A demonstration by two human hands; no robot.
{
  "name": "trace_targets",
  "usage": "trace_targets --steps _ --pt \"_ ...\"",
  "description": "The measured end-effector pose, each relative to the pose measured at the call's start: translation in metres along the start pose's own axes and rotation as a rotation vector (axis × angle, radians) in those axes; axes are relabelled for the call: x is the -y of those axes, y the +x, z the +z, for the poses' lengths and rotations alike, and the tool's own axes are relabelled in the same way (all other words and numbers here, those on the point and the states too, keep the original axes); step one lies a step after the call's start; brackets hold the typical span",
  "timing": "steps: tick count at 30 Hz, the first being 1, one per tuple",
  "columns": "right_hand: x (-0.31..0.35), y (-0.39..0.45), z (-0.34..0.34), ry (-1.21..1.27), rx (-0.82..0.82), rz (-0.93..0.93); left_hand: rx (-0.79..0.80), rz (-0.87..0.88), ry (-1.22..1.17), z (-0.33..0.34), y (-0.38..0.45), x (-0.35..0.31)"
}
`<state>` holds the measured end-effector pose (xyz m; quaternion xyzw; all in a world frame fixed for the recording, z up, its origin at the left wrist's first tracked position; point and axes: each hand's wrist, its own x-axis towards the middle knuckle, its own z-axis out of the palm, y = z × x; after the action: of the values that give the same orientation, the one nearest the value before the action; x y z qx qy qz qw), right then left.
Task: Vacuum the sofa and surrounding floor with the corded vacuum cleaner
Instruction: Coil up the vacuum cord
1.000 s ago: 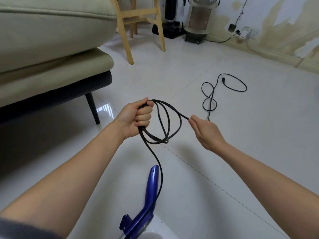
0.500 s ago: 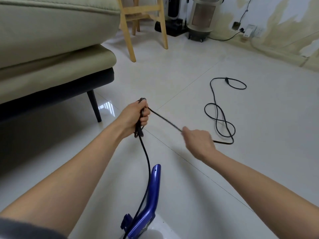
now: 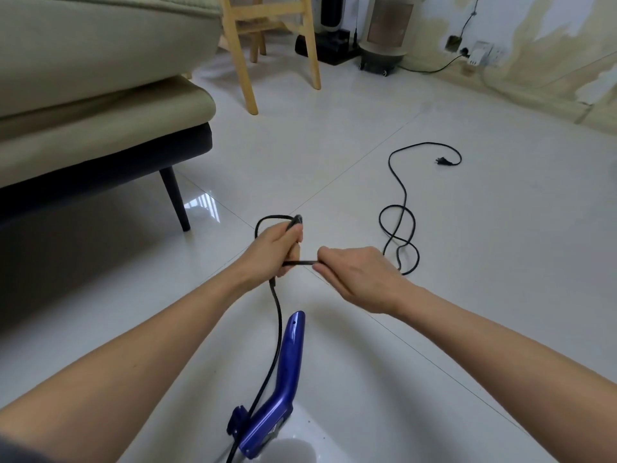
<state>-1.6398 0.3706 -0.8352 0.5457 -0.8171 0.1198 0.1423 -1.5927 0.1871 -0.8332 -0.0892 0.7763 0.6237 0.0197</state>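
Left hand is curled into a fist round several gathered turns of the black power cord, with a small loop of it standing out above the knuckles. Just beside it, the right hand has its fingers folded down and pinches the same cord, so that a short, straight stretch runs level between the two hands. From below the left fist the cord drops in a gentle curve to the blue vacuum cleaner handle, which stands tilted at the bottom of the view, between the forearms; the cord meets it at a dark clip near its lower end. Past the right hand the cord lies loose on the white tiled floor, crosses itself in a figure-of-eight loop, then winds away to its plug, which rests on the tiles well apart from the wall socket. On the left stands the beige sofa, its thick cushions above a dark base and a slim black leg. Behind it are the legs of a wooden stool, and near the far stained wall a beige heater on castors with its own lead going to the socket.
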Motion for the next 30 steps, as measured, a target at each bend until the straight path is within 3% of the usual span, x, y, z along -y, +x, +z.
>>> trace_targets --steps 4,9,13,17,22,26,28,30 --pt "-0.026 -0.015 -0.005 -0.052 0.000 0.112 0.004 -0.094 -0.126 -0.022 0.003 -0.009" --pt "-0.010 0.003 -0.008 -0.078 -0.082 0.002 0.326 -0.072 0.029 -0.015 -0.007 -0.025" --pt "-0.019 0.014 -0.016 -0.111 -0.199 0.110 0.370 -0.115 -0.263 -0.012 -0.007 -0.035" --pt "-0.034 0.009 -0.017 -0.075 -0.170 0.240 0.408 -0.168 -0.426 -0.014 -0.006 -0.045" --pt "-0.052 -0.006 -0.001 0.103 -0.051 0.511 0.320 -0.211 -0.897 -0.022 0.001 -0.046" --pt "-0.057 -0.012 0.010 0.300 0.000 0.782 0.233 -0.134 -1.311 -0.028 0.009 -0.041" --pt "-0.060 -0.023 0.014 0.182 0.164 0.904 0.105 -0.065 -1.485 -0.032 0.014 -0.040" --pt "-0.060 -0.034 0.018 -0.164 0.381 0.863 -0.061 -0.023 -1.592 -0.037 0.020 -0.038"
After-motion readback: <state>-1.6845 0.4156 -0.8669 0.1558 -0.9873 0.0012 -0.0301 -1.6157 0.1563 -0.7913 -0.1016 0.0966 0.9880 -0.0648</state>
